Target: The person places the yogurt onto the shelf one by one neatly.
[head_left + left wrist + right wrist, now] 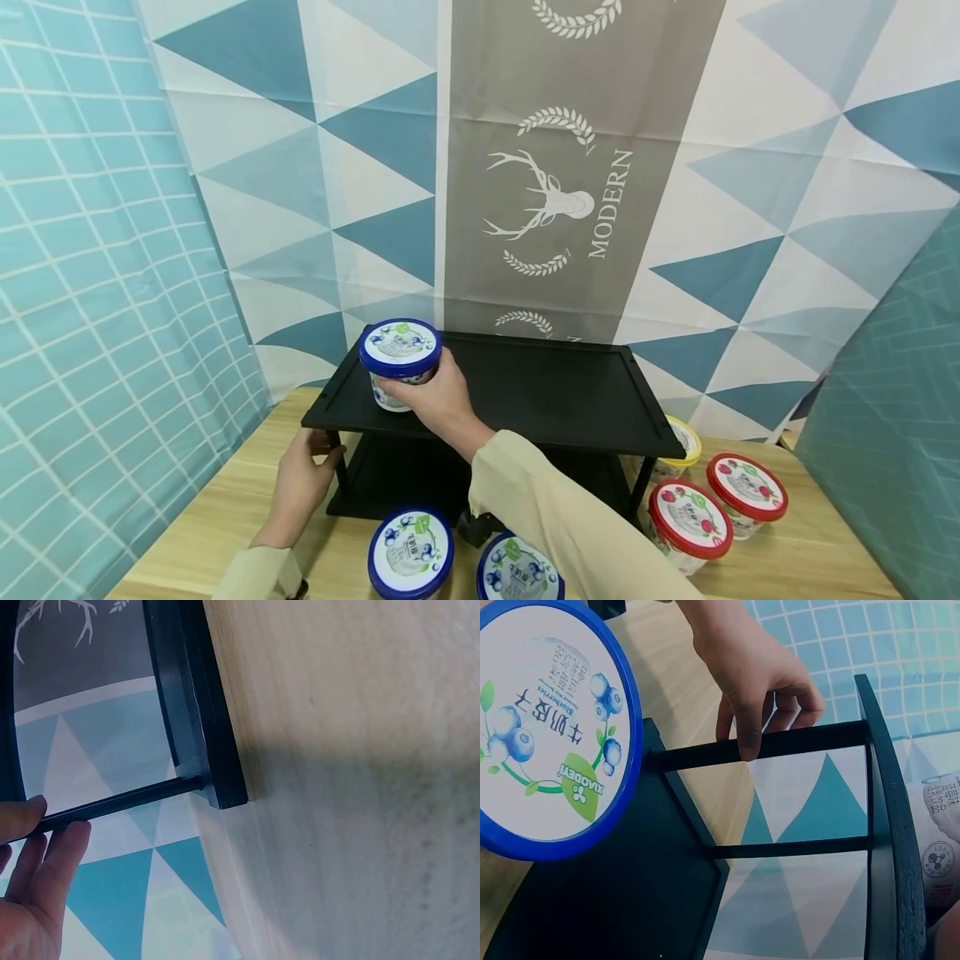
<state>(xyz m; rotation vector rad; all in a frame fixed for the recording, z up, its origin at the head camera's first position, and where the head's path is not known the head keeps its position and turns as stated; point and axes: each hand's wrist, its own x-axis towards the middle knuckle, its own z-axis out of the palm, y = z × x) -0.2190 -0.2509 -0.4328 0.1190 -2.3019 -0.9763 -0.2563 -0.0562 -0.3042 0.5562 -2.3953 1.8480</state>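
My right hand grips a tub with a blue lid and blueberry pictures from its right side. The tub is upright at the left end of the top board of a black two-tier shelf. In the right wrist view, only part of this tub's white wall shows at the right edge. My left hand holds the shelf's front left post, just below the top board. Thumb and fingers pinch that post in the left wrist view.
Two more blue-lidded tubs stand on the wooden table before the shelf. Two red-lidded tubs and a yellow-lidded tub are to its right. A patterned curtain hangs behind.
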